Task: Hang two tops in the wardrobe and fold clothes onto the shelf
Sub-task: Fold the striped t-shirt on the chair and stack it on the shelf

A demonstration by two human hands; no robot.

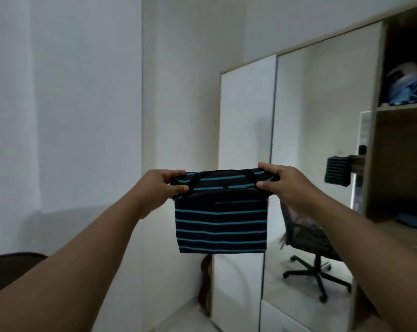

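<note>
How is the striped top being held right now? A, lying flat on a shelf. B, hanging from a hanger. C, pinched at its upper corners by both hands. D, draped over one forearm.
C: the left hand and right hand each pinch an upper corner of the striped top, which hangs in the air between them.

Both hands out front, left hand [163, 185] and right hand [280, 183], striped top [220, 226] stretched between them, hanging in open air. Free room below the top and to the left, up to the plain wall [83, 104]. Straight ahead blocked by white wardrobe door [247, 116] and mirror door [322, 116], both close behind the top. Right side: open wardrobe section; upper shelf [403, 107] crowded with piled clothes [408, 89]; lower shelf [403, 232] holds a blue folded item [413, 220], bare board near its front edge. Dark chair back [13, 264] low left.
</note>
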